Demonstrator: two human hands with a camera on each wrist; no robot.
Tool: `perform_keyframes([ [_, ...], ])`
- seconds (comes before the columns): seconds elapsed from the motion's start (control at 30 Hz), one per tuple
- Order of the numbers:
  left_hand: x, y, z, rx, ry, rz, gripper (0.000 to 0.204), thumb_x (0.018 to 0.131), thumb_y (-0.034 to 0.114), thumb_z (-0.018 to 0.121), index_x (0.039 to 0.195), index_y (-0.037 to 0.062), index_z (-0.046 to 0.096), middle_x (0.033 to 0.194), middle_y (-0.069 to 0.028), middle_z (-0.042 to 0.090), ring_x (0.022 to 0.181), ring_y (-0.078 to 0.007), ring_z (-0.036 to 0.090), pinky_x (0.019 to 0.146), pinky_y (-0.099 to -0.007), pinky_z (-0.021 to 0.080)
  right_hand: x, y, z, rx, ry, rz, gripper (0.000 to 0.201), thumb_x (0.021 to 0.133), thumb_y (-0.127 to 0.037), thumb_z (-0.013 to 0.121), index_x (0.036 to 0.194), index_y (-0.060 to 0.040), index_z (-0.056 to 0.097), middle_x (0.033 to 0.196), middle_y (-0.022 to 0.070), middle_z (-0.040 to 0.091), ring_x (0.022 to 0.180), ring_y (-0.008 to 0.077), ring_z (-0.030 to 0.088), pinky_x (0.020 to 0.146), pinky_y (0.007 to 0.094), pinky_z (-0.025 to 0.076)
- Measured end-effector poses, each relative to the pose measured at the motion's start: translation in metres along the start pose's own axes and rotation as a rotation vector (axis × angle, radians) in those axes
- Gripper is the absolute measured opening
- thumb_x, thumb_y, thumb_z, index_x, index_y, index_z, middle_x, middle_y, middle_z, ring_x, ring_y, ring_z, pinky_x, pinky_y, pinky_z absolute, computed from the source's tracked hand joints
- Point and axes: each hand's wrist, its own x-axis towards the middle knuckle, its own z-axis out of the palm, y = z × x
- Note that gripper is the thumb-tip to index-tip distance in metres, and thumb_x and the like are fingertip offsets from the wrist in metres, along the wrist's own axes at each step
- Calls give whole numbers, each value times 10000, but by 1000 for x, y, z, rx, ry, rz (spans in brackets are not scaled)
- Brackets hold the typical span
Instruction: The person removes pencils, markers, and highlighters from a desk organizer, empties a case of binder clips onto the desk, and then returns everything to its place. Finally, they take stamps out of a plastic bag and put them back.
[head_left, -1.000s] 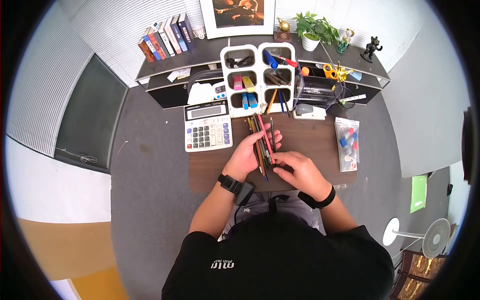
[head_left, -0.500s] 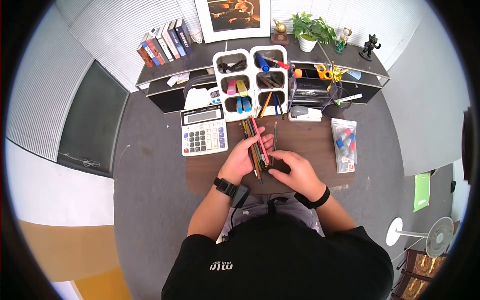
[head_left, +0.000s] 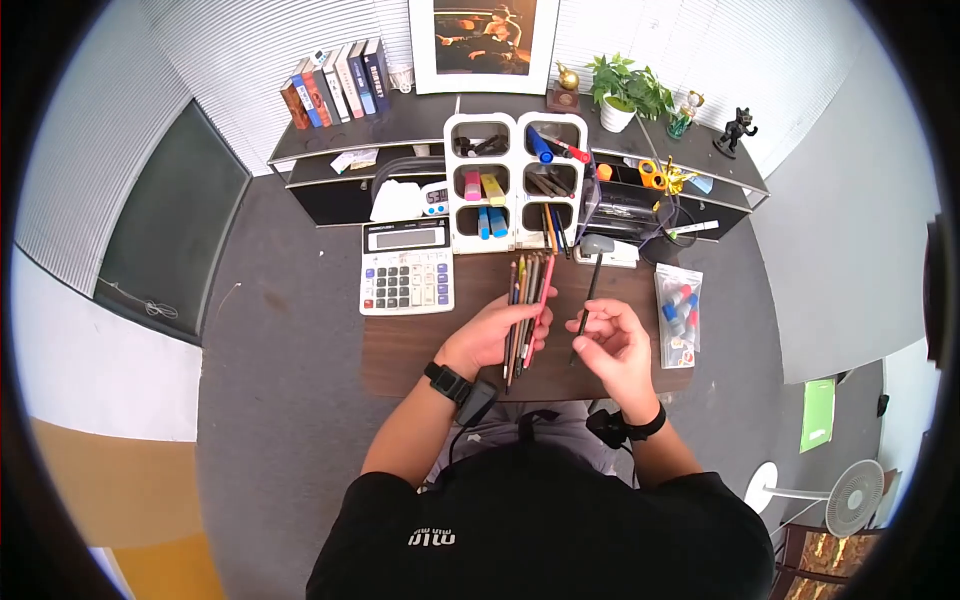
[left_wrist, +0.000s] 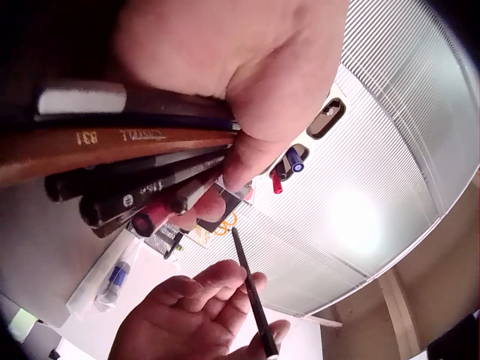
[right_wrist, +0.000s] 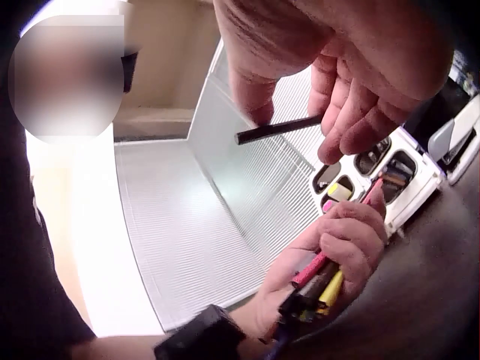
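In the head view the left hand [head_left: 498,328] grips a bundle of several pencils [head_left: 524,290], with a pink one along its right side. The left wrist view shows the pencil ends close up, among them a brown pencil [left_wrist: 112,144]. To the right of the bundle, the right hand [head_left: 618,350] pinches one dark pencil [head_left: 590,300] between thumb and fingers, apart from the others. That same dark pencil [right_wrist: 277,129] crosses below the right hand [right_wrist: 337,75] in the right wrist view.
A white organizer [head_left: 515,180] with pens and highlighters stands at the desk's back edge. Left of the hands lies a calculator [head_left: 407,270]; to the right are a bag of markers [head_left: 679,318] and a stapler [head_left: 612,254]. A plant [head_left: 622,95] stands on the rear shelf.
The right hand has moved right, away from the bundle, with the dark pencil held in it. The bundle in the left hand is turned more upright in the head view.
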Motion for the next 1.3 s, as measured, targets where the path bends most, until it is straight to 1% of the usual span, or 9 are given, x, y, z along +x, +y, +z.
perform_keyframes([
  [0.03,-1,-1,1,11,-22,-21,430,1042,181,627,1447,91,514,979,-64,609,831,-166,583,753,-356,531,1,2,1,197,46,57,469,888,67,754,1321,-12,593,1169,64,667,1081,187,711,909,297,549],
  [0.13,-1,-3,-3,14,-33,-20,423,1048,193,622,1445,91,515,977,-63,618,838,-174,596,758,-359,542,8,-3,3,269,64,164,405,942,96,658,1326,-9,587,1125,58,652,1035,201,723,881,286,554],
  [0.23,1,-3,-6,-27,84,39,374,1053,201,614,1402,82,551,998,-57,639,860,-175,633,743,-357,576,21,-8,11,365,9,249,370,982,50,630,1345,-7,584,1153,74,659,996,181,714,844,292,563],
  [0.47,4,-5,-7,17,105,61,217,1037,218,636,1204,81,634,947,-46,647,830,-171,646,745,-346,572,81,8,35,750,43,409,378,1020,-13,607,1396,-26,571,1196,94,679,943,169,687,837,303,584],
  [0.6,6,-5,-16,32,96,31,148,1032,212,639,1114,91,620,965,-42,646,855,-174,635,735,-358,572,96,12,41,815,87,424,380,1017,-18,623,1393,-29,574,1183,77,685,1023,190,702,879,293,587],
  [0.7,5,-5,-18,21,161,8,145,1036,208,631,1123,92,621,951,-47,655,845,-178,644,740,-369,580,96,15,43,804,76,404,451,1034,-17,578,1476,-7,482,1297,153,649,1160,244,679,986,343,582],
  [0.97,6,-7,-10,-97,197,192,189,1038,183,616,1214,117,609,950,-51,667,834,-185,659,749,-372,590,94,20,41,819,132,374,474,1056,5,518,1515,-13,400,1359,214,608,1259,308,651,1012,373,596],
  [1.13,6,-7,-12,-4,190,122,191,1035,184,623,1212,117,593,964,-43,665,832,-181,656,724,-365,582,103,32,37,817,143,375,606,1066,-12,520,1604,-81,249,1285,232,678,1068,290,739,875,361,639],
  [1.3,3,-8,-8,78,96,58,176,1032,178,631,1188,112,585,979,-44,662,831,-178,649,704,-345,571,97,33,33,723,185,396,624,1072,-63,534,1620,-80,237,1180,207,739,779,186,742,653,290,607],
])
